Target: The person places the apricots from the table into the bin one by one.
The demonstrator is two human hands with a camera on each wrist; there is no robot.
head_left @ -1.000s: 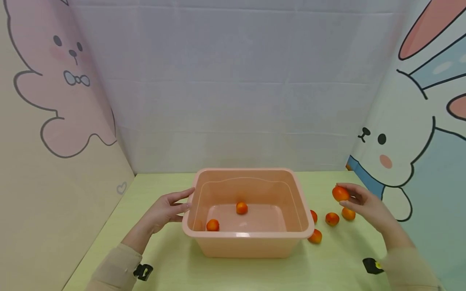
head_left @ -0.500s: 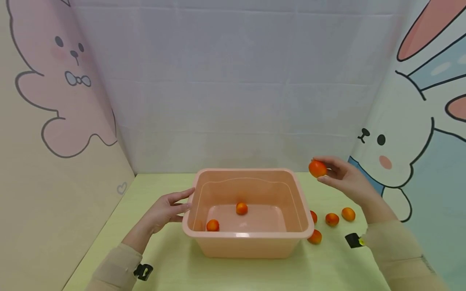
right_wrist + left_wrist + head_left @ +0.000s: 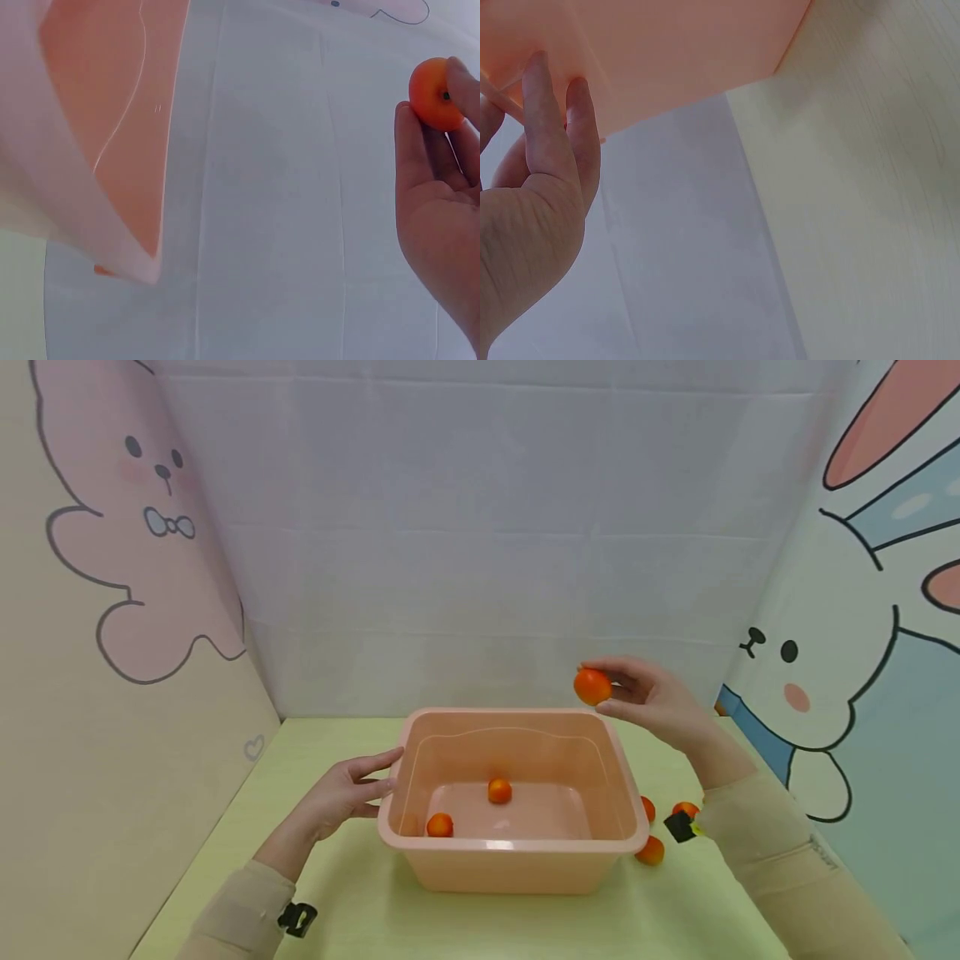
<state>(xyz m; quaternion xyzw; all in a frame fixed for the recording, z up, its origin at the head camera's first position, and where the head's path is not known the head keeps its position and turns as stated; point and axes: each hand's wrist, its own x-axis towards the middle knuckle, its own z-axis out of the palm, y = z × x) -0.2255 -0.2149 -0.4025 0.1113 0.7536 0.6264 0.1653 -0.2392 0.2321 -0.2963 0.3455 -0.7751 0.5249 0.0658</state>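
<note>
My right hand [image 3: 651,697] pinches a small, round orange-red fruit [image 3: 591,686] between thumb and fingertips, above the far right rim of a pink plastic basin [image 3: 517,870]. A dark stem mark shows on this fruit [image 3: 435,94] in the right wrist view. At the basin's left side, my left hand [image 3: 348,792] touches the rim with its fingers extended. Seen in the left wrist view, the left hand [image 3: 536,202] lays straight fingertips against the basin's outer wall [image 3: 682,52]. Inside the basin lie two similar fruits, one mid-floor [image 3: 499,791] and one near the front left [image 3: 440,825].
Right of the basin, more orange-red fruits lie on the pale green table [image 3: 360,910], including one by the basin's front corner [image 3: 650,851]. My right sleeve [image 3: 765,835] partly covers that area. A white cloth wall [image 3: 480,543] stands behind, with cartoon-printed panels on both sides.
My right hand has lifted the fruit and carried it leftward from the table's right side to above the basin's far right rim. The left hand and basin stay essentially in place.
</note>
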